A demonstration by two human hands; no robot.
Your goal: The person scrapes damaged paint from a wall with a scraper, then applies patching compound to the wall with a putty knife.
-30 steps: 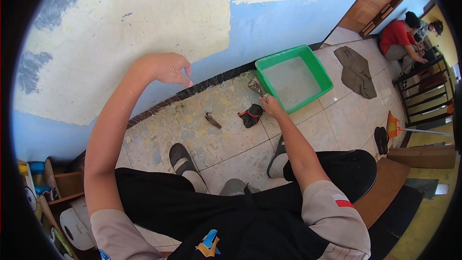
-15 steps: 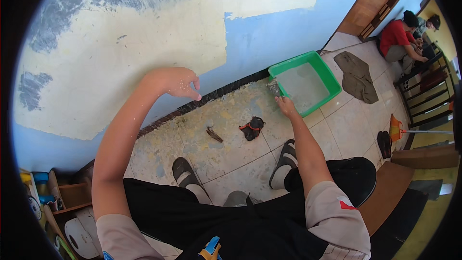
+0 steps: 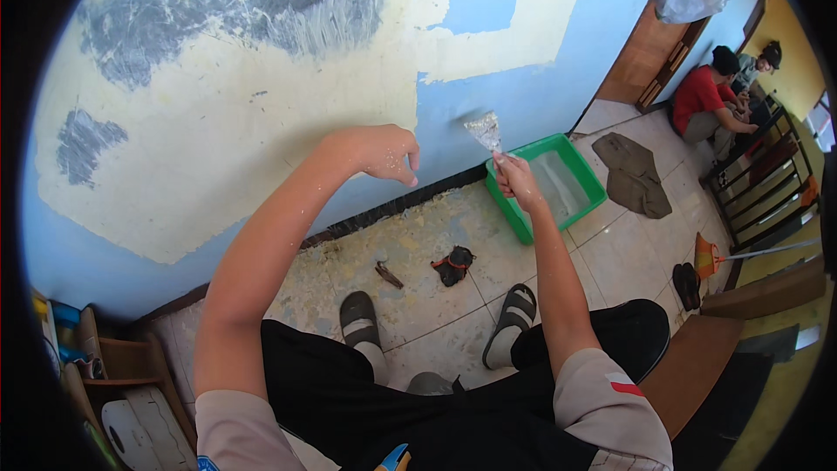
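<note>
My right hand [image 3: 516,178] grips a putty knife [image 3: 485,131] with pale filler on its blade, held up near the blue wall [image 3: 488,96]. My left hand [image 3: 384,153] hangs in front of the wall with fingers curled, holding nothing I can see, flecked with filler. The wall carries a broad cream patch of filler [image 3: 235,113]. A green tray [image 3: 547,183] with pale mix sits on the floor just below my right hand.
A small dark tool [image 3: 388,275] and a black-and-red object [image 3: 453,263] lie on the tiled floor by my sandalled feet. A brown cloth [image 3: 635,173] lies right of the tray. Two people sit at the far right by a wooden door.
My right hand has risen from the green tray to the wall, bringing the loaded putty knife up. My left hand stays near the wall.
</note>
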